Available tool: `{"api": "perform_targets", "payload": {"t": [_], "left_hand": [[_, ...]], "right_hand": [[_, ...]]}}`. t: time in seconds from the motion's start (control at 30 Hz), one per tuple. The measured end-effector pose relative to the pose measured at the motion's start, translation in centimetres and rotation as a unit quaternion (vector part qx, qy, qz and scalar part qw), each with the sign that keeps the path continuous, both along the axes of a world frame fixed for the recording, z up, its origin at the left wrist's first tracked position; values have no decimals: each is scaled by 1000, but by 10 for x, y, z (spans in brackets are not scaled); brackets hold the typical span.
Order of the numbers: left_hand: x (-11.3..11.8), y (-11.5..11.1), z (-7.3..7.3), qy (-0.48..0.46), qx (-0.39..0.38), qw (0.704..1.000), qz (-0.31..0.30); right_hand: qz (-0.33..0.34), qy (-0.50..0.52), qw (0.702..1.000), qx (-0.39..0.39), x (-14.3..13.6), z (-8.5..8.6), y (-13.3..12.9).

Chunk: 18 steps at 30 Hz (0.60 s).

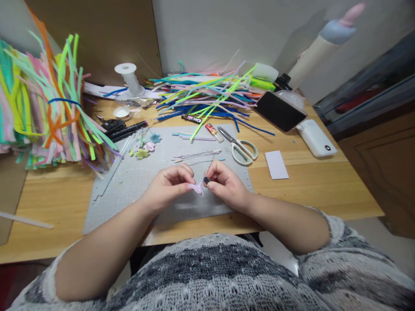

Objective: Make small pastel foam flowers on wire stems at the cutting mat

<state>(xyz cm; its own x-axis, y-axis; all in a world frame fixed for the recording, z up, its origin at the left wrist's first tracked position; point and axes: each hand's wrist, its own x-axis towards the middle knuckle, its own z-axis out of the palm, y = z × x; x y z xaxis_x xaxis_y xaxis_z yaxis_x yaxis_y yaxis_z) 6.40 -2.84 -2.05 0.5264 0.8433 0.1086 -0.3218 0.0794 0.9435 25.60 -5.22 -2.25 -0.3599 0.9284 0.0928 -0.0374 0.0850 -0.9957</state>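
Above the grey cutting mat (129, 190), my left hand (170, 183) pinches a small pale pink flower (196, 187) that looks made of pipe cleaner. Close by on its right is my right hand (227, 183), fingers closed at the flower's end. A small dark thing (206, 180) shows at those fingertips, and a thin wire seems to stick up there; what exactly they grip I cannot make out. Just beyond the hands lie several thin wire stems (197, 155) with pastel tips. Finished-looking small flowers (142, 153) in yellow, pink and blue lie at the mat's upper left.
Scissors (241, 149) and a red lighter (214, 133) lie past my right hand. Loose pipe cleaners (207, 95) pile at the back; bundled ones (65, 103) stand left. A white spool (129, 80), a phone (280, 111), a white power bank (317, 138) and a card (276, 164) surround the mat.
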Motion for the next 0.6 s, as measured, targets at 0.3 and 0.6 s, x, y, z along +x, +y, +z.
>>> {"api": "perform_targets", "payload": {"t": [0.3, 0.6], "left_hand": [[1, 1, 2, 9, 14, 1000, 0], [1, 0, 1, 13, -1, 1000, 2]], "right_hand": [[-29, -26, 999, 1, 0, 1, -1], [-9, -28, 999, 28, 0, 3, -2]]}}
